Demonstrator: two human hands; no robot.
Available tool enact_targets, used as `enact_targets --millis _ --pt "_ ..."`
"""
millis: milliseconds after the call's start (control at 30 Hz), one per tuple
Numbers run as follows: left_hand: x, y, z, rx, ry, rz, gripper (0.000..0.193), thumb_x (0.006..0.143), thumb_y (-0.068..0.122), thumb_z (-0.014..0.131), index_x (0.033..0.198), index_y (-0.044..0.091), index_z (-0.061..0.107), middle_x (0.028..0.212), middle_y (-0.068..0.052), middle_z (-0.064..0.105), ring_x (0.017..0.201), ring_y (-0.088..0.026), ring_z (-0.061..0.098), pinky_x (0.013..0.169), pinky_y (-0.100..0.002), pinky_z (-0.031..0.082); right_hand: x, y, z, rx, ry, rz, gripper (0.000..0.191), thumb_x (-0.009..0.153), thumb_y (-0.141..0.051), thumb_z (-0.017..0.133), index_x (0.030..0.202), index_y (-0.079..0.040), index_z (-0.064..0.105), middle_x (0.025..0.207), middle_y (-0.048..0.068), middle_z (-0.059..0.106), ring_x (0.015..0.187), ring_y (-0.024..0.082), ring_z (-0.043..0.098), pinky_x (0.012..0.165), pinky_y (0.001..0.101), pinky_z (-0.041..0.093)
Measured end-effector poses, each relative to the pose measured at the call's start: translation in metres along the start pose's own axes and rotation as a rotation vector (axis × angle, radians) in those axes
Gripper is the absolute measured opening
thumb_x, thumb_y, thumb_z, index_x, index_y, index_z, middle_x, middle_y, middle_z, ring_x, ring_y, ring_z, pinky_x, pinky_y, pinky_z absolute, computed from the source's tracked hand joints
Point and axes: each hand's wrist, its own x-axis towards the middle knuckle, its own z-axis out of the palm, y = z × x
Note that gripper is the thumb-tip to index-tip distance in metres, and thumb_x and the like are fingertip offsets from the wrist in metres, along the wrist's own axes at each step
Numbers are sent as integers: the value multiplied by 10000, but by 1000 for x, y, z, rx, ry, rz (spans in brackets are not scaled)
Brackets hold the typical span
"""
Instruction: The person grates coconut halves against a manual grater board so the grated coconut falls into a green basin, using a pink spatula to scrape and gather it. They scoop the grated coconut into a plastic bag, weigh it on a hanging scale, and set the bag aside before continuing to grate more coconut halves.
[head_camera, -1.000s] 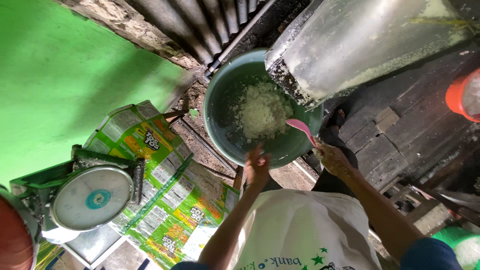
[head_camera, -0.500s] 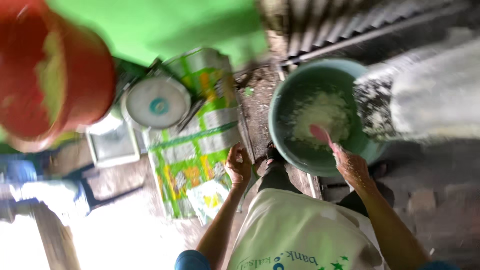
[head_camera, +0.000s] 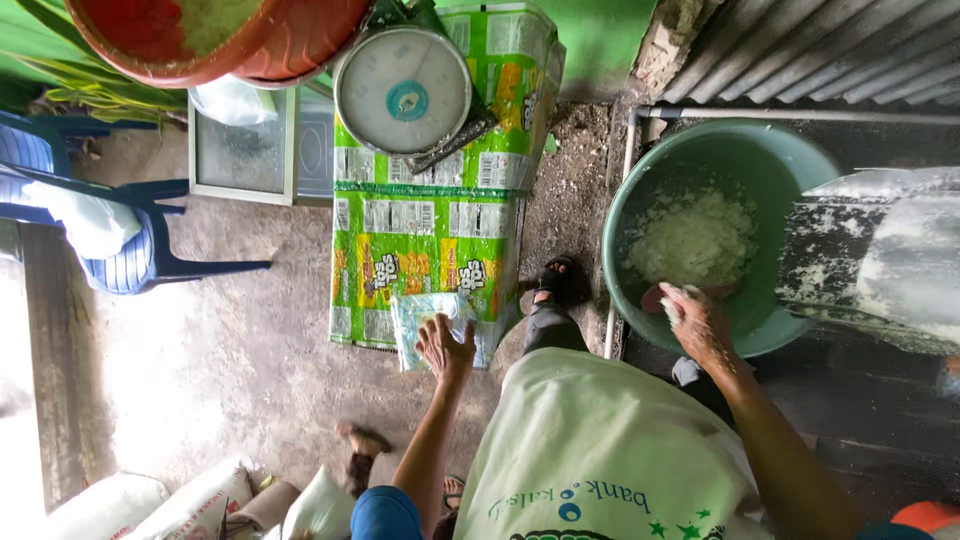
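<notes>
Head view: your left hand (head_camera: 445, 348), fingers spread, touches a clear plastic bag (head_camera: 425, 318) on the floor; your right hand (head_camera: 697, 318) grips a pink scoop (head_camera: 655, 297) inside the green basin (head_camera: 700, 150) of white grated pulp (head_camera: 692, 238).

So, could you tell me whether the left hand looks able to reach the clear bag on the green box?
Probably yes: the left hand is already at the clear bag, its fingers spread over it, with nothing between.
</notes>
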Motion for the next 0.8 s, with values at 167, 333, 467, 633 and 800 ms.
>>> enact_targets --millis 167,333,467,633,800 --pt "15 -11 -5 -135 117 271 168 952 251 634 866 107 617 904 -67 653 916 -262 583 847 -456 378 47 -91 49 367 -217 -188 189 947 -176 663 1093 -94 751 1000 113 762 868 259 747 747 364 578" --pt "31 -14 -20 -370 41 313 229 994 218 615 802 99 578 813 -57 635 806 -253 604 795 -438 404 80 -186 116 298 -548 -399 181 963 -161 605 1011 -61 748 929 119 723 855 296 719 782 410 569" --pt "43 -6 -26 -410 99 472 175 1002 168 597 847 92 568 859 -77 628 842 -288 599 805 -466 413 91 -225 139 280 -287 -475 198 809 -114 650 963 -57 761 997 171 700 923 365 675 790 469 536" --pt "50 3 -22 -415 96 429 219 984 184 626 814 70 548 812 -101 597 832 -334 586 799 -482 407 91 -237 148 19 -171 -495 104 810 -169 716 808 -65 707 860 136 684 889 350 669 787 484 497" --pt "50 4 -23 -374 105 357 241 969 291 664 963 69 569 951 -136 610 956 -338 585 888 -487 397 94 -233 156 50 -132 -490 45 826 -103 690 856 -93 721 830 111 707 858 324 669 807 486 476"
